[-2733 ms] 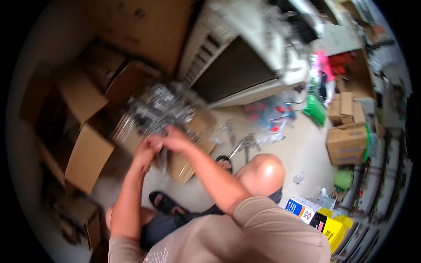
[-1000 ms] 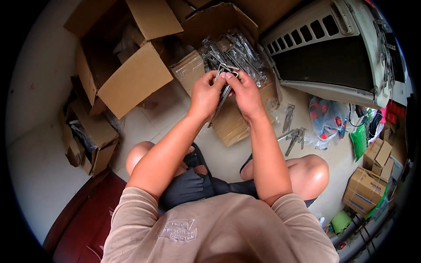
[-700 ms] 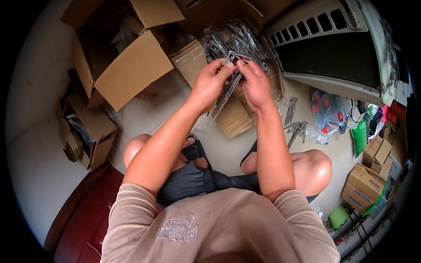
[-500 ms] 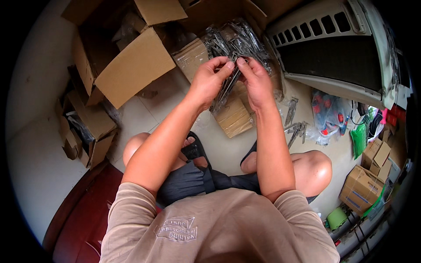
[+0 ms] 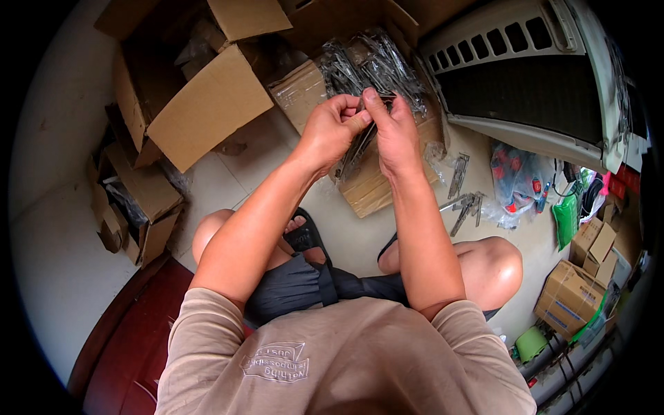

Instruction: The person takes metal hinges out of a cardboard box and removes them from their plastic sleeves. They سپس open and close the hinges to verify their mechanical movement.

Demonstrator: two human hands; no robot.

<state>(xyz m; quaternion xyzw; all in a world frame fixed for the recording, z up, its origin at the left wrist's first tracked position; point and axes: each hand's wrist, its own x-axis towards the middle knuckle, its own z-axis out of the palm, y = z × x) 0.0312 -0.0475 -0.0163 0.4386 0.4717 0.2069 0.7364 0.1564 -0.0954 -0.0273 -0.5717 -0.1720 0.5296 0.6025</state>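
My left hand (image 5: pixel 328 133) and my right hand (image 5: pixel 398 135) meet over an open cardboard box, thumbs and fingers closed. Between them are slim, dark-grey metal strips (image 5: pixel 355 151), slanting down toward the lower left. My left hand pinches these near their upper end. The right thumb and fingertips press together at the same end; the exact grip there is partly hidden. Just beyond the hands, several more metal strips (image 5: pixel 387 66) lie heaped in clear plastic in the box. A taped brown cardboard flap (image 5: pixel 370 194) is beneath the hands.
Loose slotted metal pieces (image 5: pixel 467 211) lie on the pale floor, right of my right forearm. A larger open carton (image 5: pixel 211 107) stands at left. A grey vented cabinet (image 5: pixel 519 86) is at upper right. Bagged red-and-blue items (image 5: pixel 515 178) and small cartons (image 5: pixel 570 297) line the right side.
My right hand has turned and shifted slightly left, its thumb now raised higher over the strips. My left hand stays nearly in place, still holding them.
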